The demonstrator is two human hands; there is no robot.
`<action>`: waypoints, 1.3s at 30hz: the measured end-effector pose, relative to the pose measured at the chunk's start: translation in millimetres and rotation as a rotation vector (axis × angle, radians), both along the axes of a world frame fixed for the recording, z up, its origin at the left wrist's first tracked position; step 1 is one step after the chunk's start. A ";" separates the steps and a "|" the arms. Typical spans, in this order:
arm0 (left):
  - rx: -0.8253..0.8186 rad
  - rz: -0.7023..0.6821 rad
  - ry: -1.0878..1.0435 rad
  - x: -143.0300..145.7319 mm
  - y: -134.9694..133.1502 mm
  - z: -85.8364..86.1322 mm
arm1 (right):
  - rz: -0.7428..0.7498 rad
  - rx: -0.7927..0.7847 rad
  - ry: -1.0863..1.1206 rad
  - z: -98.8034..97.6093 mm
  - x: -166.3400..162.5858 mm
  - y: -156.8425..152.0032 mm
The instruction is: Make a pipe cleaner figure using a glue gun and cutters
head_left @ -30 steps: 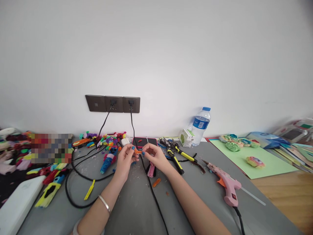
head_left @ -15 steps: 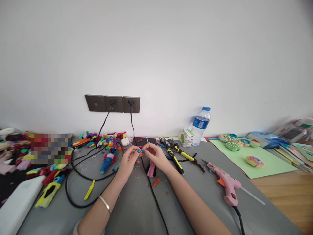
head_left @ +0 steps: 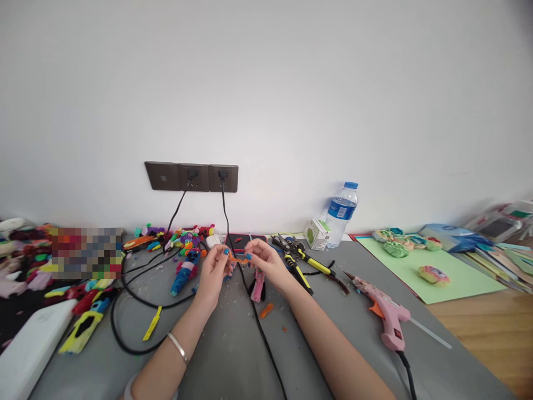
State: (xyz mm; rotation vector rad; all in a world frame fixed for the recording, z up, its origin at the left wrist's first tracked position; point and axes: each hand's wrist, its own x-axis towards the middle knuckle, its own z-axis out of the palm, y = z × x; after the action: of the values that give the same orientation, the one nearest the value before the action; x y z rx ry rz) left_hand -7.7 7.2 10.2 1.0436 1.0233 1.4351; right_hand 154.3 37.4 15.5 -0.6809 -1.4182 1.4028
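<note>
My left hand (head_left: 214, 269) and my right hand (head_left: 262, 262) meet above the grey table (head_left: 233, 355), both pinched on the ends of a small orange fuzzy strip (head_left: 238, 259) stretched between them. The fingernails are painted blue. A silver bracelet (head_left: 178, 346) circles my left wrist. Below the hands lie a pink-handled tool (head_left: 258, 288), a short orange piece (head_left: 266, 310) and a black cable (head_left: 262, 333).
A pink glue gun (head_left: 385, 314) lies to the right, yellow-handled pliers (head_left: 302, 269) behind my right hand. A water bottle (head_left: 341, 214), small green box (head_left: 317, 234), green sheet (head_left: 433, 266) with craft flowers, colourful fuzzy pieces (head_left: 183, 244) at left, a white box (head_left: 29, 350), wall sockets (head_left: 191, 176).
The hands pressed together over the orange strip half a second ago, then drew slightly apart again, stretching it between the fingertips. Nothing else moved.
</note>
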 end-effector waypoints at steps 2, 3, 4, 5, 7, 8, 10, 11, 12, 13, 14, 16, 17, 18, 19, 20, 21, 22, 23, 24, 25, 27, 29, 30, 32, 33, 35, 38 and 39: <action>0.010 0.003 -0.009 -0.2 -0.6 1.5 | 0.073 0.017 -0.033 0.3 -0.4 -1.4; 0.018 0.005 -0.015 -0.2 -0.8 2.3 | 0.094 0.025 -0.042 -0.2 -0.4 -1.5; 0.024 0.007 -0.023 -0.3 -1.0 3.1 | 0.105 0.030 -0.047 -0.9 -0.5 -1.3; 0.027 0.010 -0.033 -0.3 -1.1 3.7 | 0.107 0.031 -0.050 -1.6 -0.6 -1.1; 0.030 0.019 -0.053 -0.6 -1.2 4.3 | 0.099 0.023 -0.059 -2.7 -0.8 -0.6; 0.029 0.022 -0.058 -0.7 -1.1 4.4 | 0.092 0.020 -0.066 -2.9 -1.0 -0.5; 0.022 0.025 -0.056 -0.7 -1.1 4.3 | 0.068 0.022 -0.078 -2.5 -1.3 -0.7; 0.016 0.022 -0.050 -0.5 -1.2 4.3 | 0.045 0.029 -0.080 -2.0 -1.4 -0.9; 0.012 0.017 -0.042 -0.3 -1.3 4.3 | 0.011 0.038 -0.079 -1.4 -1.5 -1.0; 0.014 0.015 -0.030 0.1 -1.5 4.4 | -0.030 0.050 -0.077 -0.9 -1.5 -1.0; 0.025 0.017 -0.013 0.5 -1.8 4.6 | -0.074 0.061 -0.075 -0.5 -1.3 -0.7; 0.067 0.022 0.036 1.4 -2.3 5.0 | -0.156 0.087 -0.071 -0.2 -0.7 0.5; 0.091 0.022 0.065 1.7 -2.6 5.1 | -0.188 0.101 -0.070 -0.4 -0.3 1.5; 0.111 0.020 0.091 2.0 -2.7 5.0 | -0.216 0.113 -0.067 -0.8 0.2 2.6; 0.125 0.014 0.112 2.2 -2.8 4.8 | -0.243 0.122 -0.060 -1.3 0.7 3.8; 0.133 0.008 0.127 2.3 -2.9 4.4 | -0.268 0.129 -0.048 -2.0 1.2 5.0; 0.137 0.003 0.139 2.4 -2.8 3.9 | -0.289 0.132 -0.035 -2.7 1.7 6.1; 0.138 -0.001 0.149 2.4 -2.7 3.4 | -0.305 0.132 -0.021 -3.6 2.1 7.2; 0.138 0.000 0.157 2.2 -2.4 2.9 | -0.316 0.130 -0.012 -4.4 2.6 8.2; 0.140 0.004 0.164 1.7 -1.9 2.4 | -0.323 0.129 -0.008 -5.2 3.1 9.0; 0.143 0.014 0.169 0.9 -1.3 1.9 | -0.331 0.126 -0.012 -5.9 3.7 9.8; 0.152 0.053 0.172 -1.8 0.4 1.0 | -0.357 0.119 -0.037 -6.7 6.1 11.2; 0.158 0.105 0.171 -6.0 2.5 0.1 | -0.411 0.130 -0.072 -6.3 11.0 12.9; 0.157 0.131 0.175 -8.4 3.5 -0.1 | -0.452 0.145 -0.090 -5.7 14.5 13.9; 0.154 0.184 0.209 -12.9 5.1 -0.2 | -0.555 0.185 -0.124 -4.1 23.5 16.5; 0.155 0.212 0.239 -14.6 5.5 -0.1 | -0.612 0.203 -0.146 -3.4 28.4 17.9; 0.155 0.243 0.298 -16.3 5.6 0.6 | -0.703 0.228 -0.212 -3.1 37.6 20.9; 0.162 0.218 0.360 -15.0 4.4 1.4 | -0.697 0.259 -0.376 -6.5 44.3 23.7; 0.168 0.197 0.379 -14.0 3.8 1.5 | -0.655 0.281 -0.445 -8.4 44.0 23.8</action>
State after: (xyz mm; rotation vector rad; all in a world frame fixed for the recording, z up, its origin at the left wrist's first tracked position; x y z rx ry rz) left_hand -21.8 11.0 11.7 1.4061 1.3222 1.5351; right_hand 198.3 61.2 7.2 -1.1845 -1.4938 0.5463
